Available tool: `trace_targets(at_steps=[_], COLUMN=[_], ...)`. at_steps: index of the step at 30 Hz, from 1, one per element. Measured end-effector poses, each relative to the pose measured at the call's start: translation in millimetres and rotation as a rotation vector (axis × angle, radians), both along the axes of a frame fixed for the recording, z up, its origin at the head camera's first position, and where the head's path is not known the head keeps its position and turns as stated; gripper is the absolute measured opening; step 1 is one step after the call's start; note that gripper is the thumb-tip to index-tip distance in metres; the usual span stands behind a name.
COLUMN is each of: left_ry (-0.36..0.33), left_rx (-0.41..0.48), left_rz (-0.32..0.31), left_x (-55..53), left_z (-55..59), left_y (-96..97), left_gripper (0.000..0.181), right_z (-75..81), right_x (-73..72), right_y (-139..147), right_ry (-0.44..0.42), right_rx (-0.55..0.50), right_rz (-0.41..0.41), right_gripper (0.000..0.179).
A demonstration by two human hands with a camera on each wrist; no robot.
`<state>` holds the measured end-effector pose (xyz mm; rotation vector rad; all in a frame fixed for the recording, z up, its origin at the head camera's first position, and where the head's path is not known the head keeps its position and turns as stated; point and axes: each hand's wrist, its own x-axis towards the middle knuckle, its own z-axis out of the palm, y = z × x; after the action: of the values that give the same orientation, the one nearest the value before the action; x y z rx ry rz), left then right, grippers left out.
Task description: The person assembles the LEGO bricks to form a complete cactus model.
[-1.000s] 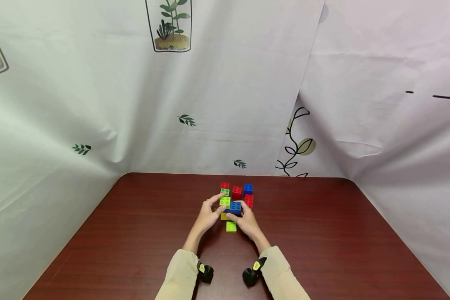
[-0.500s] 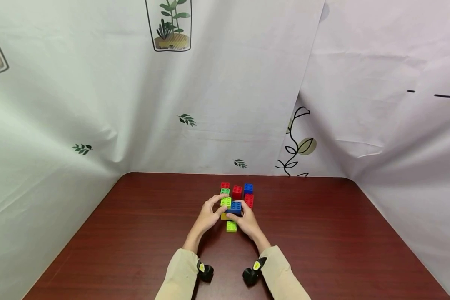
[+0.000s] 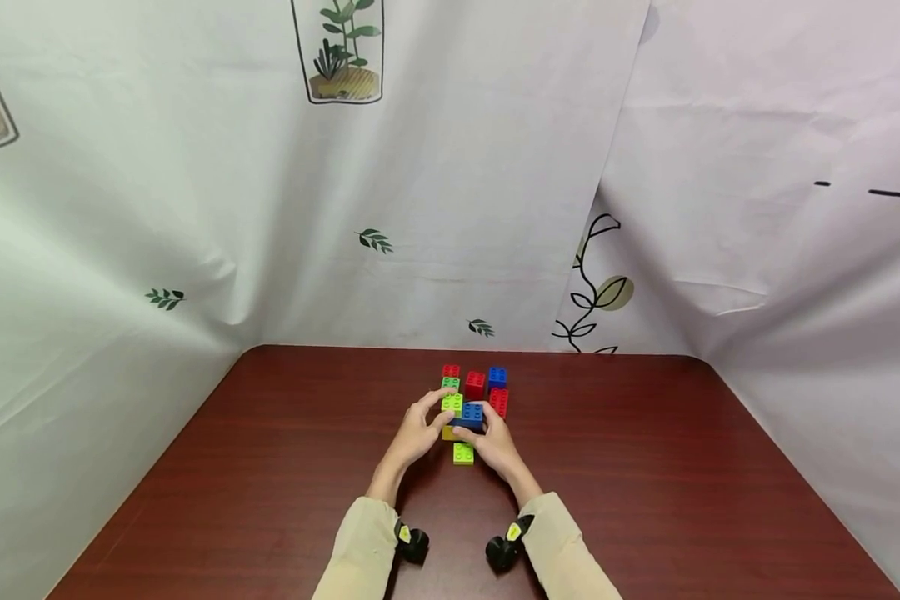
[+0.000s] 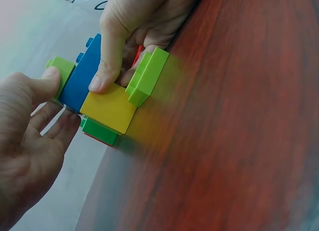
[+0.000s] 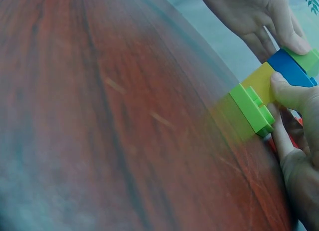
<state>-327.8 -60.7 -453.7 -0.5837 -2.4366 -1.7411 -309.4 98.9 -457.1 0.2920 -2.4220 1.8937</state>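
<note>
A small stack of toy building bricks stands near the back of the table between both hands. My left hand (image 3: 414, 435) pinches the lime green brick (image 3: 452, 403) on top, its thumb on the near side in the left wrist view. That brick sits over the left end of a longer blue brick (image 4: 80, 84), whose studs show to the right. Beneath the blue brick is a yellow brick (image 4: 110, 107). With its thumb across the blue and yellow bricks, my right hand (image 3: 497, 446) grips the stack from the right. Its other fingers are partly hidden behind.
Another lime green brick (image 3: 463, 454) lies just in front of the stack. Behind are a green brick (image 3: 451, 383), a red brick (image 3: 451, 370) and a second red brick (image 3: 475, 384). A blue brick (image 3: 497, 377) and a third red brick (image 3: 498, 402) stand right of them.
The upper lime green brick and my left fingertips have shifted very slightly to the right. Both hands otherwise keep their hold, and the surrounding bricks stay in place.
</note>
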Motion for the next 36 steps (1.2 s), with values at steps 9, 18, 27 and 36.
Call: trace_targets(at_steps=[9,18,27,36], left_ry=[0.012,0.044,0.087,0.006], left_rx=[-0.018,-0.090,-0.143,-0.113], left_rz=[-0.016,-0.020,-0.018,-0.073], left_x=[0.2,-1.9,-0.8,3.1], left_z=[1.1,8.7,12.6,20.6], left_y=[-2.6,-3.0,-6.0,-9.0], left_gripper=[0.037,0.037,0.036,0.035], right_z=[-25.5,-22.6,-24.6,-7.9], right_x=[-14.7,-12.9,-16.0,-3.5], right_y=[1,1,1,1], right_ry=[-0.004,0.000,-0.015,-0.009], right_rx=[-0.011,-0.013,-0.005,-0.014], right_rz=[-0.001,-0.001,-0.010,-0.015], right_gripper=[0.039,0.042,0.043,0.037])
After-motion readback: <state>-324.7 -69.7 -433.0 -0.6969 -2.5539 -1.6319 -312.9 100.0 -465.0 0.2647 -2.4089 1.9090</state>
